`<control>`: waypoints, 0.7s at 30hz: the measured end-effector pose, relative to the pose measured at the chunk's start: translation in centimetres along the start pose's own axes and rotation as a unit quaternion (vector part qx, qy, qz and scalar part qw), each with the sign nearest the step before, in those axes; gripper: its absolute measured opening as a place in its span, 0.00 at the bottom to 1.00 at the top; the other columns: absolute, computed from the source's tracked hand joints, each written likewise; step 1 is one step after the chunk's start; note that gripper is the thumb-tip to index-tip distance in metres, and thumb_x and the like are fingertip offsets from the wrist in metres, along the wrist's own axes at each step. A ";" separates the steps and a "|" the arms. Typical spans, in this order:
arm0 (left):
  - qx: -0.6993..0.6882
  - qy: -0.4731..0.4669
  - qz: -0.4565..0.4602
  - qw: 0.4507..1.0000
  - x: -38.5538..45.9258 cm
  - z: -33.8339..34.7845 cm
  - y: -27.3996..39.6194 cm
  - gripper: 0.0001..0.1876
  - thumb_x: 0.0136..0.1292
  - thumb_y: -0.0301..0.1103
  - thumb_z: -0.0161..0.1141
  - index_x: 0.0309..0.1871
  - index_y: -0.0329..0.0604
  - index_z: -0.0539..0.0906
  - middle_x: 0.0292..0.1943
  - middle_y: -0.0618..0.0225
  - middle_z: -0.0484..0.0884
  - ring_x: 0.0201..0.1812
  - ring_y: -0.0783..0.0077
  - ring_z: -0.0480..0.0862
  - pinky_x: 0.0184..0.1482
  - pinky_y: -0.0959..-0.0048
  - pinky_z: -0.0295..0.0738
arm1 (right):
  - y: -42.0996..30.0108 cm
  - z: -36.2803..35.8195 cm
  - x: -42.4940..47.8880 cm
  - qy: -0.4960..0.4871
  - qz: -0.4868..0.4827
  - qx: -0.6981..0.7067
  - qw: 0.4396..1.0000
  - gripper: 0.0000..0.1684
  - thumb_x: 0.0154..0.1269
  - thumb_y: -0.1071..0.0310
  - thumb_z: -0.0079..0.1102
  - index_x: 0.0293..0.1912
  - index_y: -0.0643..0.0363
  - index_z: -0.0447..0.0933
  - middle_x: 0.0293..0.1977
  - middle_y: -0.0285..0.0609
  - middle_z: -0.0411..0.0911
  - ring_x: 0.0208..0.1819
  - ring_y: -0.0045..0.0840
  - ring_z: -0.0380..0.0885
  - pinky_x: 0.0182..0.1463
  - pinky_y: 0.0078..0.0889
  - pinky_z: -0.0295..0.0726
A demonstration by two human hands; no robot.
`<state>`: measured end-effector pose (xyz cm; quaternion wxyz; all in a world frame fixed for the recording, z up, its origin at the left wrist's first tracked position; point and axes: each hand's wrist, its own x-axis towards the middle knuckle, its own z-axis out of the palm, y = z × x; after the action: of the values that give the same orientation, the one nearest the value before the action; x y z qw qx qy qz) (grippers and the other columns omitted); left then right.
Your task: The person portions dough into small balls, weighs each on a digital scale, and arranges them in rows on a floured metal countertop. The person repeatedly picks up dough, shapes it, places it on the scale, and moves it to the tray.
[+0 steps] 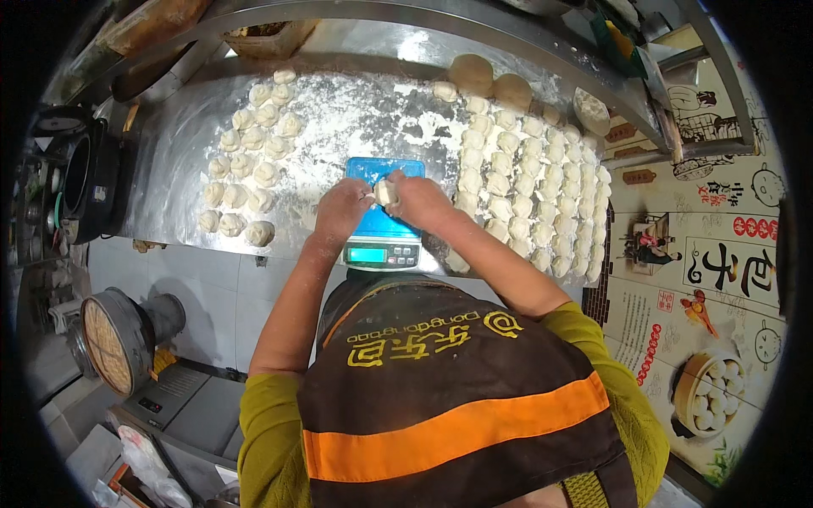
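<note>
A small piece of dough (385,192) is held between my two hands, above the blue plate of a digital kitchen scale (381,230) near the table's front edge. My left hand (347,202) has its fingertips at the dough's left side. My right hand (416,197) grips the dough from the right. Rows of dough pieces (242,165) lie on the floured metal table to the left. Many more dough pieces (523,184) stand in close rows to the right. Two larger round lumps (470,75) sit at the back right.
A metal shelf edge (406,14) runs across above the back of the floured steel table (171,184). A tub (270,39) stands at the back left, and a bowl of flour (591,109) at the back right. A black round cooker (79,174) is left of the table; a round steamer or sieve (107,343) is below.
</note>
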<state>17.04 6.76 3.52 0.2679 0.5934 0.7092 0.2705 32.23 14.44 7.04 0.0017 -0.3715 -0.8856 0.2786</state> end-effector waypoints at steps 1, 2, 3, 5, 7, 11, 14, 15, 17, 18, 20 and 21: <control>0.005 0.000 0.005 1.000 0.2 0.1 -0.2 0.12 0.51 0.36 0.58 0.36 0.39 0.79 0.34 0.58 0.78 0.40 0.56 0.77 0.42 0.64 0.71 | -0.1 0.1 0.2 -0.015 0.010 -0.023 1.000 0.17 0.51 0.69 0.55 0.41 0.65 0.67 0.26 0.54 0.76 0.32 0.45 0.76 0.36 0.42 0.74; 0.009 0.001 0.009 1.000 0.4 0.5 -0.7 0.11 0.51 0.35 0.58 0.35 0.40 0.79 0.33 0.57 0.78 0.40 0.55 0.77 0.43 0.63 0.70 | 0.5 0.8 0.5 -0.011 -0.001 -0.045 0.999 0.15 0.50 0.71 0.54 0.39 0.65 0.67 0.26 0.54 0.76 0.30 0.45 0.76 0.35 0.43 0.74; 0.014 0.002 0.013 1.000 0.6 0.8 -1.2 0.10 0.51 0.34 0.58 0.34 0.41 0.79 0.32 0.57 0.78 0.41 0.55 0.76 0.43 0.62 0.70 | 0.7 1.0 0.6 -0.002 -0.008 -0.034 0.999 0.15 0.50 0.70 0.54 0.39 0.65 0.67 0.25 0.54 0.75 0.30 0.45 0.76 0.34 0.43 0.74; -0.081 0.006 -0.034 0.996 0.8 1.2 -1.7 0.10 0.52 0.33 0.58 0.35 0.36 0.78 0.29 0.59 0.79 0.32 0.64 0.79 0.36 0.68 0.72 | 1.2 1.0 0.5 0.017 -0.024 -0.013 0.999 0.15 0.50 0.70 0.55 0.39 0.65 0.68 0.24 0.54 0.75 0.28 0.44 0.76 0.33 0.42 0.73; -0.246 -0.046 -0.142 0.958 1.0 0.9 -1.3 0.12 0.54 0.33 0.59 0.37 0.33 0.77 0.28 0.62 0.79 0.28 0.72 0.78 0.31 0.74 0.72 | 2.1 1.1 0.2 0.027 -0.011 0.125 0.992 0.14 0.50 0.71 0.57 0.38 0.64 0.68 0.22 0.49 0.74 0.24 0.37 0.75 0.28 0.36 0.72; -0.486 -0.065 -0.211 0.846 0.8 0.7 -0.2 0.12 0.55 0.32 0.61 0.39 0.34 0.75 0.25 0.66 0.77 0.25 0.77 0.76 0.27 0.80 0.70 | 3.4 0.7 -0.2 -0.024 0.052 0.428 0.902 0.13 0.50 0.75 0.57 0.39 0.63 0.70 0.18 0.38 0.71 0.18 0.19 0.70 0.21 0.21 0.66; -0.541 -0.041 -0.197 0.817 0.8 0.9 0.0 0.09 0.52 0.31 0.63 0.32 0.38 0.75 0.22 0.69 0.76 0.23 0.78 0.75 0.25 0.80 0.69 | 3.1 0.2 -0.4 -0.056 0.069 0.525 0.847 0.13 0.51 0.77 0.55 0.39 0.63 0.70 0.18 0.34 0.69 0.17 0.13 0.66 0.19 0.15 0.64; -0.552 -0.043 -0.184 0.812 0.9 0.6 -0.1 0.09 0.51 0.31 0.64 0.31 0.39 0.74 0.22 0.69 0.76 0.22 0.78 0.74 0.25 0.80 0.69 | 2.9 0.2 -0.2 -0.059 0.065 0.547 0.832 0.13 0.51 0.77 0.55 0.39 0.63 0.69 0.18 0.34 0.69 0.16 0.14 0.66 0.19 0.15 0.64; -0.535 -0.043 -0.186 0.823 1.0 0.6 -0.4 0.13 0.51 0.30 0.64 0.37 0.41 0.72 0.30 0.67 0.77 0.29 0.75 0.77 0.29 0.78 0.72 | 2.2 -0.2 -0.2 -0.061 0.080 0.606 0.789 0.14 0.51 0.78 0.53 0.41 0.64 0.69 0.19 0.34 0.70 0.17 0.14 0.67 0.20 0.16 0.66; -0.539 -0.031 -0.199 0.818 1.0 0.0 0.3 0.14 0.51 0.31 0.64 0.39 0.40 0.72 0.32 0.65 0.77 0.31 0.74 0.77 0.31 0.77 0.73 | 1.7 -0.4 -0.1 -0.059 0.091 0.626 0.773 0.14 0.51 0.78 0.52 0.41 0.64 0.69 0.19 0.34 0.70 0.18 0.14 0.67 0.20 0.16 0.66; -0.550 -0.057 -0.199 0.809 1.2 -0.9 1.2 0.17 0.52 0.32 0.63 0.43 0.38 0.72 0.38 0.62 0.77 0.38 0.71 0.77 0.36 0.74 0.75 | 1.4 -0.1 0.4 -0.075 0.086 0.625 0.772 0.17 0.52 0.77 0.53 0.45 0.63 0.69 0.20 0.34 0.71 0.19 0.14 0.67 0.22 0.17 0.67; -0.539 -0.078 -0.165 0.822 1.5 -0.9 0.7 0.17 0.51 0.31 0.64 0.43 0.37 0.72 0.37 0.63 0.77 0.37 0.72 0.78 0.35 0.74 0.75 | 1.2 0.0 0.6 -0.069 0.083 0.611 0.784 0.17 0.53 0.76 0.53 0.46 0.63 0.69 0.20 0.34 0.71 0.19 0.14 0.67 0.22 0.17 0.66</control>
<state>16.72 8.28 4.56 0.6404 0.2473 0.5142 0.5141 32.59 15.57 6.31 0.1440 -0.3442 -0.4941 0.7853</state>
